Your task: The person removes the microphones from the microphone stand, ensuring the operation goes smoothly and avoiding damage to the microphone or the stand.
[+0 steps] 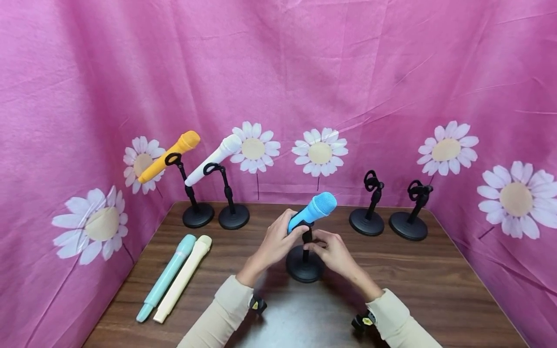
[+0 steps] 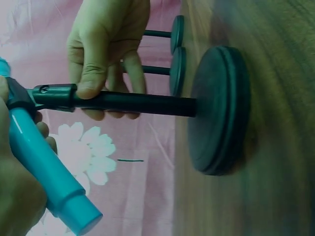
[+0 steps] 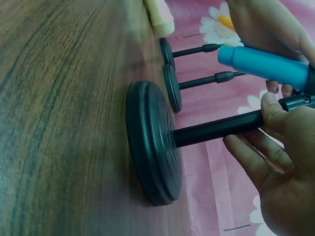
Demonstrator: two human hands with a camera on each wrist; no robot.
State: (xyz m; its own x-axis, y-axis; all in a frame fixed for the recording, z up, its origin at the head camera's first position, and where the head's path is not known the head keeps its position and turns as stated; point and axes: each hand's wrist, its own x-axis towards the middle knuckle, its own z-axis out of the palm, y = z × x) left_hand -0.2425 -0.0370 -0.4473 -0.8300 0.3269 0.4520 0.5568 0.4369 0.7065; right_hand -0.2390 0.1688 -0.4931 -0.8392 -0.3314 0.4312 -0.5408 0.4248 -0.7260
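Observation:
A blue microphone (image 1: 314,210) sits tilted in the clip of a black microphone stand (image 1: 305,263), its mesh head pointing up and to the right. My left hand (image 1: 280,233) grips the blue microphone's body around the clip. Just below the clip, my right hand (image 1: 331,251) pinches the stand's upright pole between thumb and fingers, as the right wrist view also shows. The stand's round base (image 2: 219,110) is low by the wooden tabletop. In the left wrist view, the microphone's lower end (image 2: 78,211) sticks out past my left hand.
An orange microphone (image 1: 169,157) and a white microphone (image 1: 214,159) rest in stands at the back left. Mint (image 1: 167,278) and cream (image 1: 183,279) microphones lie on the table's left side. Two bare stands, one here (image 1: 367,221) and another (image 1: 409,225), stand back right before a pink curtain.

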